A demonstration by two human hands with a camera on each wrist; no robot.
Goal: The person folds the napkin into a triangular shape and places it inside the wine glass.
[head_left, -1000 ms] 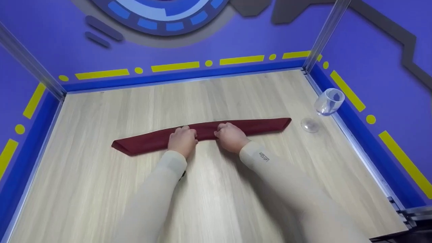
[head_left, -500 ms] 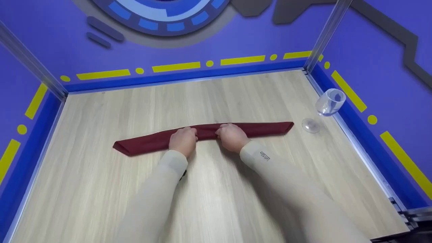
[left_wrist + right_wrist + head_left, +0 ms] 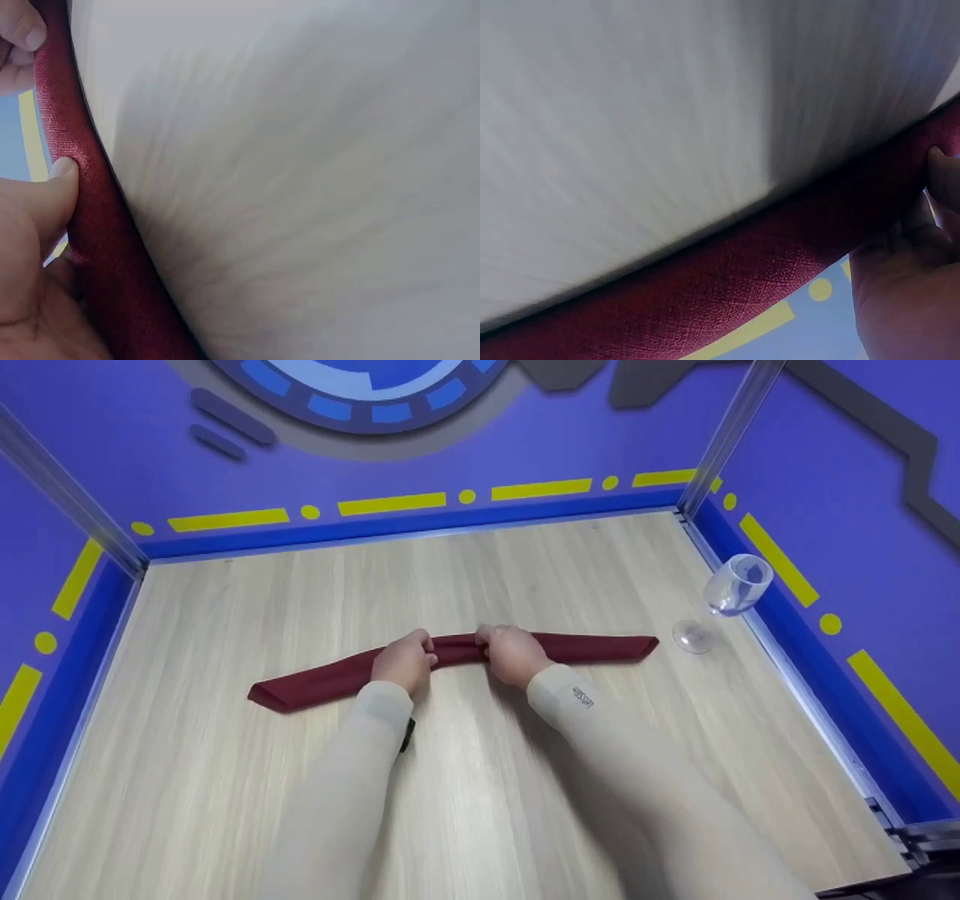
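A long, folded, dark-red cloth strip (image 3: pixel 457 651) was left of the clear stemmed glass (image 3: pixel 739 585), apart. The left hand (image 3: pixel 405 661) and, nearer the glass, the right hand (image 3: pixel 517 655) pinched the strip's middle.

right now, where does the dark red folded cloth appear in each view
Head: the dark red folded cloth runs across the middle.
Left wrist: down the left side, top edge to bottom edge.
Right wrist: slanting from the lower-left corner to the right edge.
Shared landmark: yellow markings on the blue-purple wall.
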